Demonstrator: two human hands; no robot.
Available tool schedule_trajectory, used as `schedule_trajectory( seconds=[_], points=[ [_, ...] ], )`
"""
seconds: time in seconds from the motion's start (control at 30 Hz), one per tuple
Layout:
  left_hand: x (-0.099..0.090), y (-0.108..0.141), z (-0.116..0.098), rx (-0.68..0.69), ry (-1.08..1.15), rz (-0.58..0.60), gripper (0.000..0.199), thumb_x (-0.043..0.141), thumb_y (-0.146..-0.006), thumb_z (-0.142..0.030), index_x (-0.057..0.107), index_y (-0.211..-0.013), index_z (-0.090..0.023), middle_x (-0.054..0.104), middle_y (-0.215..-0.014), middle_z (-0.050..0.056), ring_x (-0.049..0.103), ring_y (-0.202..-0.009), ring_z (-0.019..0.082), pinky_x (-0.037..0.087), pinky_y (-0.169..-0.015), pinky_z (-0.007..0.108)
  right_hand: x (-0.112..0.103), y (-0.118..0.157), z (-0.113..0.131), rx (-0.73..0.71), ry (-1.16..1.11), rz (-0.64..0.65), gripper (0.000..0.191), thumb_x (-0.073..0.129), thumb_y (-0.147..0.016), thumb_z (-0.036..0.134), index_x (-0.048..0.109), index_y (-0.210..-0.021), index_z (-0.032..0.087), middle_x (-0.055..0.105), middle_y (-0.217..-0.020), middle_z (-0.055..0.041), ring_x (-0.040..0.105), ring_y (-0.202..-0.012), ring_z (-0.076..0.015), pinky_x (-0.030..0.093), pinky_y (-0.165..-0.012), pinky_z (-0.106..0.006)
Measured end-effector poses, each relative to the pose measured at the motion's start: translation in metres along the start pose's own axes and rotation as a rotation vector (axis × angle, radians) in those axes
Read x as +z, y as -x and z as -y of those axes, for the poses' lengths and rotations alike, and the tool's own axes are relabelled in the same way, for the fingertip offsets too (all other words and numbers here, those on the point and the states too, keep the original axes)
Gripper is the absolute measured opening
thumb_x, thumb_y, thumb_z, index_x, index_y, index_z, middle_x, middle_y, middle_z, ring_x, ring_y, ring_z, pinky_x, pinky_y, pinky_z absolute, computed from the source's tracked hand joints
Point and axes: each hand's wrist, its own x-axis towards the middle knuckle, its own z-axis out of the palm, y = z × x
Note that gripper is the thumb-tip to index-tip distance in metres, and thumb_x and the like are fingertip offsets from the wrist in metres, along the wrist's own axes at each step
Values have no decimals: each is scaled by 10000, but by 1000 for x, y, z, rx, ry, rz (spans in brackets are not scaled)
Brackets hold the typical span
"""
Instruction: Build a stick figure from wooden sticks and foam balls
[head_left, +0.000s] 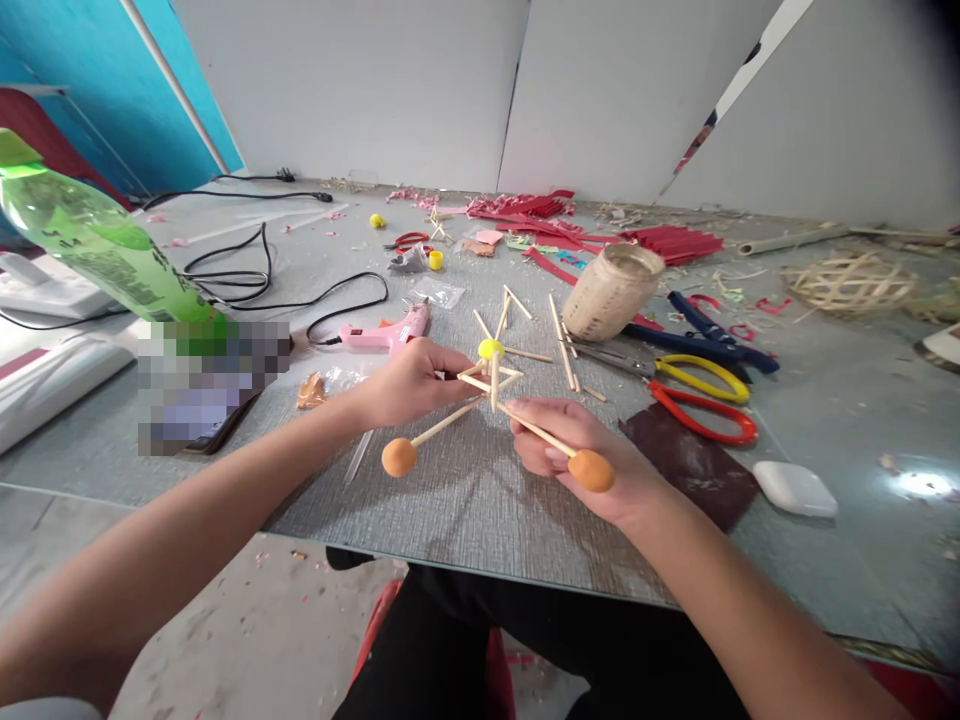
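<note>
My left hand (409, 383) and my right hand (581, 455) together hold a small frame of thin bamboo sticks (491, 385) above the grey table (465, 500). The frame carries a yellow ball (490, 349) on top and two orange balls, one low on the left (399, 457) and one at my right hand's fingers (591, 470). My left fingers pinch the sticks near the middle joint. My right fingers grip the stick that leads to the right orange ball.
A pink glue gun (390, 330) with a black cord lies behind my left hand. Loose sticks (562, 350), a woven bamboo jar (611, 290), pliers (701, 410), red paper strips (671, 242), a green bottle (97, 240) and a white case (795, 488) lie around.
</note>
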Motion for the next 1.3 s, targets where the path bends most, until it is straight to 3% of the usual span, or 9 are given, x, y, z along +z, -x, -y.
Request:
schedule_trajectory(
  seconds=[0.43, 1.3],
  points=[
    [0, 1, -4, -1, -5, -7, 293, 614, -963, -354, 777, -886, -123, 633, -694, 1, 482, -624, 98, 375, -560, 214, 1, 1, 1, 15, -3, -28, 441, 804, -820, 568, 603, -672, 204, 282, -467, 110, 178, -463, -65, 119, -478, -285],
    [1, 0, 0, -13, 30, -13, 295, 623, -953, -367, 775, -871, -127, 666, -717, 10, 511, -636, 99, 391, -566, 210, -1, 0, -2, -15, 18, -16, 408, 769, -868, 537, 606, -689, 209, 281, -463, 109, 175, -463, -74, 133, -478, -289]
  ],
)
